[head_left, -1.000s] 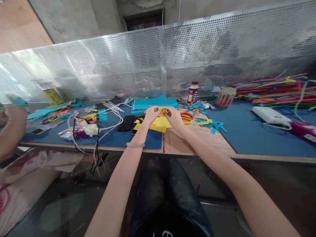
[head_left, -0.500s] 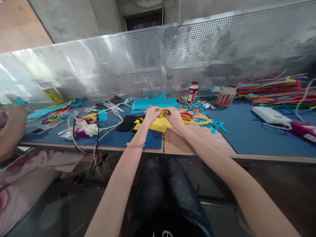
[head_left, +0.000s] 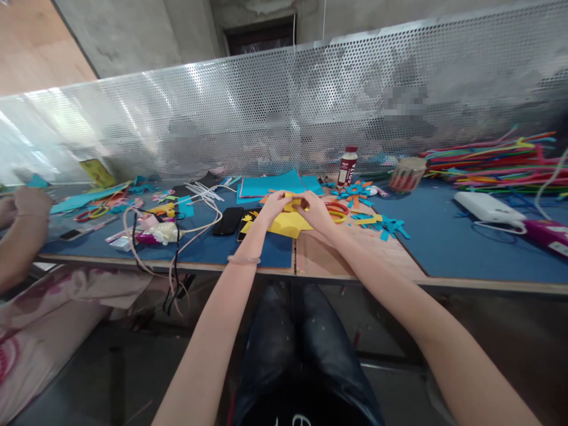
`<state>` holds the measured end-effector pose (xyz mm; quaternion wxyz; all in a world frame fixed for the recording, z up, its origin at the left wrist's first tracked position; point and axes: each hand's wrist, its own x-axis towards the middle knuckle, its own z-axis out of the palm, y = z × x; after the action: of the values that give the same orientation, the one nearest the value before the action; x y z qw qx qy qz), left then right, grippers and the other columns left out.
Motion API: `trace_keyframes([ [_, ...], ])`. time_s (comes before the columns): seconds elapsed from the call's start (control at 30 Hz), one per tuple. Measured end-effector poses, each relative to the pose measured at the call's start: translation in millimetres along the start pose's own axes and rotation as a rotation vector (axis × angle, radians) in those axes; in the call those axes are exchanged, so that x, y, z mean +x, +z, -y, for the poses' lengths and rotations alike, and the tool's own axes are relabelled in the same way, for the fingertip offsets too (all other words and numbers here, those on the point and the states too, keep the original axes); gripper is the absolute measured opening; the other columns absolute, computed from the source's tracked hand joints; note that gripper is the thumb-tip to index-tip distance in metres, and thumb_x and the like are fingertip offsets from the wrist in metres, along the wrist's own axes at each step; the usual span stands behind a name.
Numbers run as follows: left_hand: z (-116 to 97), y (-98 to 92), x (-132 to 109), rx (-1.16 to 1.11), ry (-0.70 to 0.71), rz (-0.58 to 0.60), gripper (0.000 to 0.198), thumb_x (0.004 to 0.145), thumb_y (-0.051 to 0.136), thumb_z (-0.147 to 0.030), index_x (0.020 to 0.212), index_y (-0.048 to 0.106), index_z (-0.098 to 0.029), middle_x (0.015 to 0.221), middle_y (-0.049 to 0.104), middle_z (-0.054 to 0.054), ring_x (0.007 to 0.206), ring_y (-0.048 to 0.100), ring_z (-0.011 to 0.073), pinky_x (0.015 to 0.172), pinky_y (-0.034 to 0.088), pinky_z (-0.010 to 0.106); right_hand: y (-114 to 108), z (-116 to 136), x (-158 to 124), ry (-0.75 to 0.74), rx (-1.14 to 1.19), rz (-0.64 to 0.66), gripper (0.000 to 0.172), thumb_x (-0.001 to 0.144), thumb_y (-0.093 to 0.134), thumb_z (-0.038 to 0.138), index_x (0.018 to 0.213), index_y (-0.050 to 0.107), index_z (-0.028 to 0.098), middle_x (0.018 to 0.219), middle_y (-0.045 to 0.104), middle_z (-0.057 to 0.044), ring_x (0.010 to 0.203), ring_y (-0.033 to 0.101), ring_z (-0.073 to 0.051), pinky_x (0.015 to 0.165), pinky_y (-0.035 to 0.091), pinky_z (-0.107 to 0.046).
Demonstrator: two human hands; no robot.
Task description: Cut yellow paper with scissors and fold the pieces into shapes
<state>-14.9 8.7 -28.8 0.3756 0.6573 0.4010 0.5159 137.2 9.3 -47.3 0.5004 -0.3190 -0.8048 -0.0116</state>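
Between my two hands is a small strip of yellow paper, held above the table. My left hand pinches its left end, and a pale bracelet circles that wrist. On the other end, the fingers of my right hand are closed; part of the strip is hidden behind them. Below lies a larger sheet of yellow paper. Scissors with red and yellow handles lie just beyond my right hand. Blue paper sheets are stacked behind my hands.
Two dark phones, one a black phone, lie left of my hands. Tangled cables hang over the table edge. Blue paper flowers, a bottle and a white power bank are rightward. A co-worker's hand shows far left.
My hands stay in nearly the same place, with the yellow strip shifted slightly between the fingers. The rest of the table looks the same.
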Motion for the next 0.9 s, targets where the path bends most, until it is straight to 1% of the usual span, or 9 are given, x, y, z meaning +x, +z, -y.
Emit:
trace_keyframes([
  [0.23,1.1,-0.6,1.3,-0.055,-0.005,0.023,0.011,0.072,0.055,-0.023,0.081,0.057,-0.016,0.082,0.06,0.002,0.077,0.057,0.0135,0.067,0.049,0.026,-1.2,-1.7,-0.2,0.005,-0.003,-0.006,0.023,0.087,0.051,0.032,0.101,0.057,0.014,0.095,0.06,-0.004,0.079,0.059,-0.014,0.07,0.05,-0.033],
  [0.33,3.1,-0.5,2.6,-0.066,0.002,0.029,0.013,0.069,0.057,-0.02,0.081,0.057,-0.015,0.081,0.059,0.002,0.074,0.057,0.0129,0.067,0.049,0.026,-3.0,-2.2,-0.5,0.002,-0.008,-0.007,0.022,0.088,0.051,0.032,0.1,0.057,0.014,0.095,0.06,-0.004,0.08,0.059,-0.014,0.07,0.05,-0.033],
  [0.5,4.9,-0.9,3.1,-0.056,0.007,0.02,0.014,0.069,0.057,-0.02,0.082,0.057,-0.015,0.082,0.059,0.003,0.074,0.056,0.013,0.065,0.049,0.025,-2.9,-3.5,-0.4,-0.007,-0.023,-0.008,0.022,0.087,0.051,0.031,0.1,0.057,0.014,0.095,0.06,-0.004,0.079,0.059,-0.014,0.07,0.05,-0.033],
  [0.67,3.3,-0.4,1.9,-0.038,0.005,0.018,0.007,0.071,0.057,-0.02,0.075,0.055,-0.016,0.078,0.056,0.001,0.073,0.055,0.0122,0.065,0.049,0.024,0.7,-6.8,0.1,-0.025,-0.058,-0.019,0.021,0.088,0.051,0.03,0.1,0.057,0.014,0.1,0.06,-0.005,0.086,0.059,-0.016,0.075,0.049,-0.036],
  [0.77,1.9,0.1,0.9,-0.033,-0.001,0.018,0.007,0.072,0.057,-0.021,0.072,0.053,-0.016,0.076,0.054,0.001,0.073,0.054,0.0116,0.066,0.049,0.024,1.9,-7.8,-0.2,-0.045,-0.082,-0.02,0.021,0.088,0.05,0.03,0.102,0.058,0.016,0.105,0.059,-0.006,0.091,0.058,-0.017,0.08,0.048,-0.038],
  [0.9,2.6,0.1,1.2,-0.039,0.004,0.024,0.007,0.073,0.057,-0.022,0.074,0.053,-0.016,0.078,0.055,0.001,0.074,0.055,0.0112,0.068,0.048,0.025,1.5,-8.7,-0.8,-0.066,-0.108,-0.01,0.021,0.089,0.05,0.029,0.103,0.058,0.016,0.107,0.059,-0.006,0.094,0.057,-0.017,0.082,0.047,-0.039],
])
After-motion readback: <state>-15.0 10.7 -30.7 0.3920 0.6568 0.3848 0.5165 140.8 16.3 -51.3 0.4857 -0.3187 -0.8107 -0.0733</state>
